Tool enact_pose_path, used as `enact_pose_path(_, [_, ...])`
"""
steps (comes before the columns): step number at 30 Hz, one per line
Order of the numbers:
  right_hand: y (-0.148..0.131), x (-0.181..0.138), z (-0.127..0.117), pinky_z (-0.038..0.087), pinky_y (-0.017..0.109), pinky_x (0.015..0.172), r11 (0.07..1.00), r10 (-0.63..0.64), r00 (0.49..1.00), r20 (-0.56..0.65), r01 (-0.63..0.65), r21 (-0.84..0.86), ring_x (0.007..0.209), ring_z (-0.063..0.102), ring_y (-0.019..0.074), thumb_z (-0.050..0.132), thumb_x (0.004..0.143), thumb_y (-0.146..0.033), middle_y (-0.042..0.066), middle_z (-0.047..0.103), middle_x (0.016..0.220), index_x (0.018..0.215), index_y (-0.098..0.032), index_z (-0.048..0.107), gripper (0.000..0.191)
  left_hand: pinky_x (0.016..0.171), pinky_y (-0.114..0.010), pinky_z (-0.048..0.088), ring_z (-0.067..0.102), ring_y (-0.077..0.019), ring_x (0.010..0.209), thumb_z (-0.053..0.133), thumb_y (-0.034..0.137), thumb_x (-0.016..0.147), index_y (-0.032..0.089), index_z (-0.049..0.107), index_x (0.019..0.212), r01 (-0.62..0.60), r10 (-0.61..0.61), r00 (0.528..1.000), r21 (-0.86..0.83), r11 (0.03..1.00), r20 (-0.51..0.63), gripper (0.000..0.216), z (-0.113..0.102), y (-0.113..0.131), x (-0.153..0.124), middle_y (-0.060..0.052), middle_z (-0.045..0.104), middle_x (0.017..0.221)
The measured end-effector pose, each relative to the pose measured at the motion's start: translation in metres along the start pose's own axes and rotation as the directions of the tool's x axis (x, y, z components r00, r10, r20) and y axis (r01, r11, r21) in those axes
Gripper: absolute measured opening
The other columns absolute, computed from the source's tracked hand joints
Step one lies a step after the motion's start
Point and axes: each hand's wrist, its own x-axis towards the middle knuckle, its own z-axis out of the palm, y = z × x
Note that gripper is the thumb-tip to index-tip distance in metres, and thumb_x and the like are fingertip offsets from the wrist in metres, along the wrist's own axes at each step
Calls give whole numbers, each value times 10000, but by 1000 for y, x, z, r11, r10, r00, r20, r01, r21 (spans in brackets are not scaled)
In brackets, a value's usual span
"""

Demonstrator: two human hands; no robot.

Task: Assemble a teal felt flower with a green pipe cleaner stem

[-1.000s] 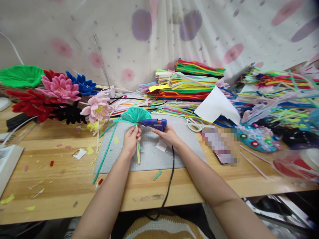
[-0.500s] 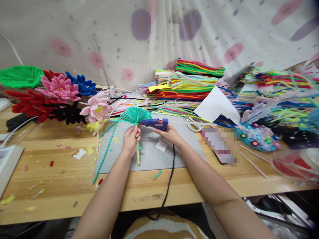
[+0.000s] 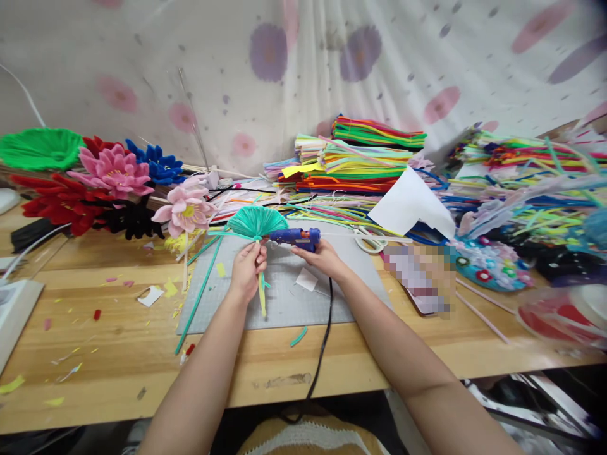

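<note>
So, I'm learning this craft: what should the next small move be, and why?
Probably squeeze the glue gun lightly, since the right grip has it pointed where the teal fan meets the stem that the left grip holds.

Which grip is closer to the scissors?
Right: the right grip, on the glue gun, is left of the scissors; the left grip, on the stem, is farther left.

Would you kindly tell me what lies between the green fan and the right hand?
The head view shows the blue glue gun there, held in the right hand and pointing towards the green fan.
</note>
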Motion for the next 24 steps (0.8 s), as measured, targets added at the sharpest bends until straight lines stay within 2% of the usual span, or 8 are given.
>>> enact_pose_path(9, [-5, 0, 1, 368, 222, 507, 1000, 2, 1000, 12, -2, -6, 519, 410, 88, 616, 656, -509, -11, 525, 582, 822, -164, 652, 384, 329, -96, 183, 306, -8, 433, 677, 234, 660, 110, 532, 628, -16, 17, 1000, 24, 1000, -9, 193, 0, -1, -1, 18, 469, 578])
enact_pose_path(14, [-2, 0, -1, 344, 210, 483, 1000, -3, 1000, 26, 3, 10, 493, 386, 71, 624, 646, -515, -24, 504, 555, 806, -150, 638, 399, 328, -99, 167, 299, -10, 432, 679, 224, 658, 103, 578, 686, -21, 21, 1000, 6, 1000, -20, 160, 0, 1, -1, 20, 460, 572])
enact_pose_path(19, [-2, -1, -8, 312, 217, 437, 982, 76, 996, 56, -85, 169, 437, 380, 64, 639, 625, -530, -35, 468, 496, 745, -133, 612, 416, 325, -105, 160, 289, -8, 431, 659, 200, 656, 77, 647, 805, -3, 3, 999, -5, 1000, -32, 194, -2, 4, 0, 16, 460, 575])
enact_pose_path(22, [-4, -4, -22, 310, 216, 438, 959, 42, 997, 60, -57, 277, 436, 391, 62, 635, 645, -509, -42, 450, 483, 745, -129, 620, 394, 320, -104, 156, 291, -10, 431, 623, 184, 671, 61, 652, 817, 13, -14, 999, -16, 1000, -30, 193, -2, 5, -1, 13, 457, 570])
enact_pose_path(24, [-2, -5, -35, 304, 214, 435, 951, 19, 1000, -3, -18, 308, 441, 393, 60, 643, 645, -489, -36, 465, 500, 741, -131, 622, 371, 314, -104, 156, 288, -9, 425, 591, 179, 688, 55, 649, 822, 30, -30, 999, -31, 999, -23, 192, -3, 7, 0, 11, 457, 569])
